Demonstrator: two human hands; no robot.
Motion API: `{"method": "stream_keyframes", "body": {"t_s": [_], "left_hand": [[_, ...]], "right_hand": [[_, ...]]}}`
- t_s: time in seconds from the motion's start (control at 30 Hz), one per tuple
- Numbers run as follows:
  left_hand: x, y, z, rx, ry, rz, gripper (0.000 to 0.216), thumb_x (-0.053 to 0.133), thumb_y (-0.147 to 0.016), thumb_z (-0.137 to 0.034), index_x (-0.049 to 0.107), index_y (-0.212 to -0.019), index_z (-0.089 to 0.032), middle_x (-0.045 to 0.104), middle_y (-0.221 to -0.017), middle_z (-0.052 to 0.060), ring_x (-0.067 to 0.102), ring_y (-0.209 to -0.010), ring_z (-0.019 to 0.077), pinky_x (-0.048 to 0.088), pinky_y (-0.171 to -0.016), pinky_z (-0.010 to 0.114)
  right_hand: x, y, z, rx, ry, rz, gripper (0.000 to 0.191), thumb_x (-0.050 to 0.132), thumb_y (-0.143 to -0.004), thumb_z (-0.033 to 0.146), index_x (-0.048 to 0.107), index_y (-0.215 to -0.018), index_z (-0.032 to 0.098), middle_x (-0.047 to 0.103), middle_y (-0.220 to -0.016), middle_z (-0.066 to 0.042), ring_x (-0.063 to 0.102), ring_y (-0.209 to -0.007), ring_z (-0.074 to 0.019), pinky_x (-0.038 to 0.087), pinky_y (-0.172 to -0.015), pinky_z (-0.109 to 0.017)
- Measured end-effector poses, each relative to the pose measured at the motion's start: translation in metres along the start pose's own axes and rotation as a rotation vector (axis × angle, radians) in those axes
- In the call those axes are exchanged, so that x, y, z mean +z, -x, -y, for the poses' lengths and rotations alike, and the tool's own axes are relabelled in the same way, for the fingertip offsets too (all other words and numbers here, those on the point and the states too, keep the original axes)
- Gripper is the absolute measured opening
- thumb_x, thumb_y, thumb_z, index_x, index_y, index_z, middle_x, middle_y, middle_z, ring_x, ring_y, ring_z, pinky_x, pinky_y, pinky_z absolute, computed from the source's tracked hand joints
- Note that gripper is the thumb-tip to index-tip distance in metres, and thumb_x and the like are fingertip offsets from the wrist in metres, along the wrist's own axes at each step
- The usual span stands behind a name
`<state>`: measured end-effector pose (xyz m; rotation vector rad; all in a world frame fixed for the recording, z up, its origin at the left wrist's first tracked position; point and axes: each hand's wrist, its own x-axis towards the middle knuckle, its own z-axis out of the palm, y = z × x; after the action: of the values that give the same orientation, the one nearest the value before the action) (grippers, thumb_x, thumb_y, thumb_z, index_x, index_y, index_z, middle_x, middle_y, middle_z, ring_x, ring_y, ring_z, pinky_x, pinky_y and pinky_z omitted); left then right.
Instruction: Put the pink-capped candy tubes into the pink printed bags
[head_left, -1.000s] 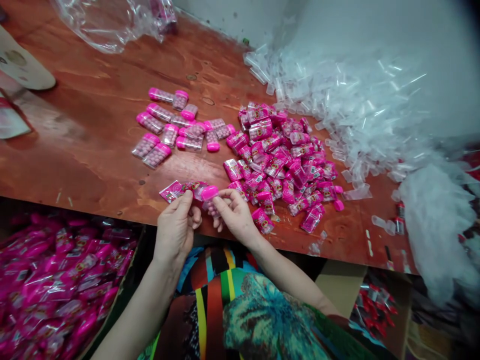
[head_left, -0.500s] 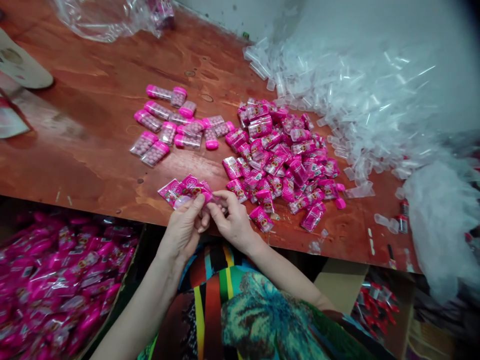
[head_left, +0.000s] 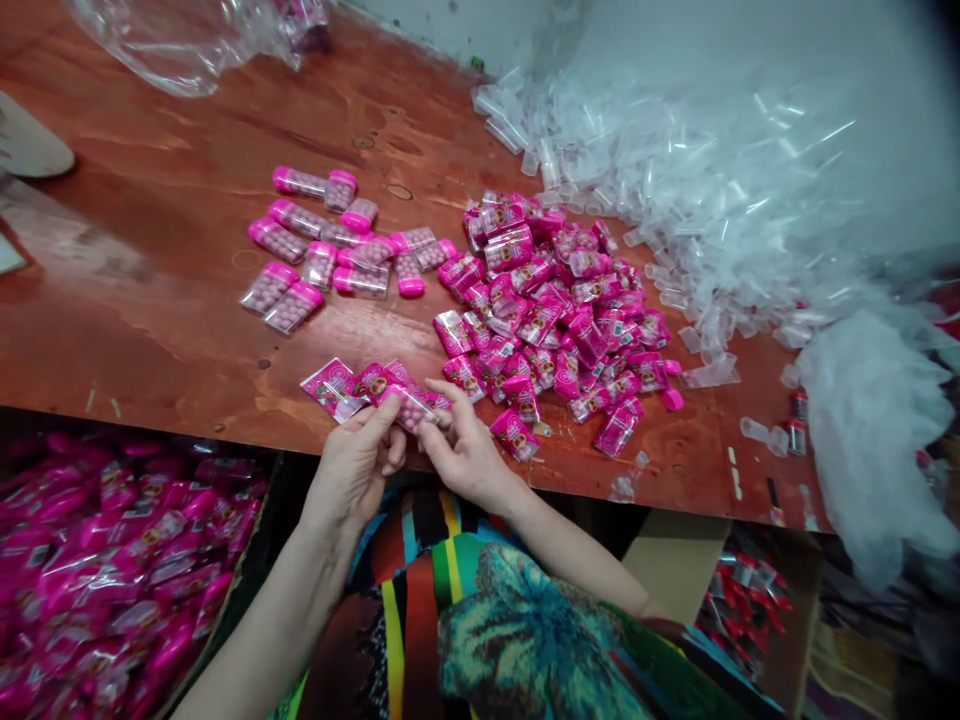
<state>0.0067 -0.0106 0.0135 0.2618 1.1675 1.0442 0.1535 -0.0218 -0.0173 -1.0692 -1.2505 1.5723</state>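
Between both hands, near the table's front edge, is a small clear candy container (head_left: pixel 412 410) filled with pale pink balls. My left hand (head_left: pixel 356 460) is closed on its left end, with the thumb on top. The fingers and thumb of my right hand (head_left: pixel 466 440) grip its right end. Just beyond my left fingers lie several flat printed pink wrappers (head_left: pixel 330 387), partly under the container. Farther back, several unwrapped candy containers (head_left: pixel 292 306) with pink caps lie loose. To the right of my hands is a heap of pink wrapped containers (head_left: pixel 555 320).
A large pile of clear empty tubes (head_left: pixel 660 180) rests against the wall. Below the table (head_left: pixel 172 350), a box of pink packs (head_left: pixel 112 580) stands left and a box of red pieces (head_left: pixel 742 600) right. A whitish plastic bag (head_left: pixel 870 430) hangs at the right edge.
The container between my hands has turned and shows its pink balls more fully. My right fingers have shifted along it. The whole scene has slid slightly left in view.
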Motion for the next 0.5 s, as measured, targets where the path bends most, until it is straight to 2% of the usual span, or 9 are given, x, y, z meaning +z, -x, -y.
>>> {"method": "stream_keyframes", "body": {"t_s": [0.07, 0.13, 0.3, 0.37, 0.43, 0.5], "left_hand": [[0.0, 0.0, 0.001, 0.018, 0.023, -0.008, 0.049, 0.102, -0.066, -0.048, 0.067, -0.067, -0.014, 0.051, -0.045, -0.003, 0.039, -0.038, 0.0048, 0.027, -0.038, 0.016], [0.0, -0.004, 0.004, 0.032, 0.07, -0.009, 0.051, 0.103, -0.063, -0.049, 0.066, -0.069, -0.014, 0.053, -0.046, -0.004, 0.039, -0.038, 0.0044, 0.026, -0.037, 0.015], [0.003, -0.005, 0.014, -0.045, 0.118, 0.101, 0.051, 0.099, -0.067, -0.053, 0.065, -0.074, -0.016, 0.048, -0.043, -0.007, 0.041, -0.037, 0.0072, 0.028, -0.039, 0.018], [0.006, 0.003, 0.017, -0.05, 0.115, 0.104, 0.054, 0.098, -0.064, -0.058, 0.065, -0.074, -0.016, 0.052, -0.046, -0.005, 0.04, -0.037, 0.0068, 0.026, -0.038, 0.019], [0.006, 0.008, 0.019, -0.027, 0.105, 0.08, 0.058, 0.097, -0.06, -0.063, 0.063, -0.07, -0.016, 0.053, -0.046, -0.004, 0.038, -0.036, 0.0059, 0.021, -0.038, 0.02], [0.002, 0.008, 0.019, -0.028, 0.113, 0.109, 0.061, 0.093, -0.062, -0.069, 0.06, -0.068, -0.018, 0.05, -0.046, -0.005, 0.037, -0.035, 0.0063, 0.022, -0.039, 0.021]], "right_hand": [[0.003, 0.002, -0.004, -0.037, 0.099, -0.021, 0.05, 0.064, -0.105, 0.044, 0.044, -0.148, 0.029, 0.067, -0.089, 0.002, 0.065, -0.07, -0.0147, 0.052, -0.064, -0.028], [0.006, 0.002, -0.008, -0.021, 0.107, -0.043, 0.05, 0.064, -0.105, 0.047, 0.045, -0.148, 0.03, 0.068, -0.091, 0.001, 0.064, -0.068, -0.0149, 0.052, -0.062, -0.028], [0.009, 0.004, -0.008, 0.177, -0.163, -0.082, 0.06, 0.068, -0.097, 0.06, 0.047, -0.143, 0.027, 0.059, -0.067, 0.008, 0.049, -0.045, -0.0129, 0.042, -0.045, -0.025], [0.008, 0.015, -0.003, 0.241, -0.183, -0.139, 0.063, 0.073, -0.093, 0.059, 0.05, -0.141, 0.026, 0.062, -0.067, 0.007, 0.049, -0.044, -0.0133, 0.041, -0.044, -0.025], [0.002, 0.025, -0.004, 0.284, -0.088, -0.199, 0.066, 0.076, -0.092, 0.055, 0.051, -0.145, 0.026, 0.067, -0.07, 0.004, 0.054, -0.048, -0.0149, 0.046, -0.048, -0.026], [-0.004, 0.028, -0.012, 0.304, 0.052, -0.25, 0.07, 0.08, -0.089, 0.054, 0.054, -0.149, 0.027, 0.065, -0.066, 0.003, 0.06, -0.052, -0.0187, 0.05, -0.051, -0.029]]}}
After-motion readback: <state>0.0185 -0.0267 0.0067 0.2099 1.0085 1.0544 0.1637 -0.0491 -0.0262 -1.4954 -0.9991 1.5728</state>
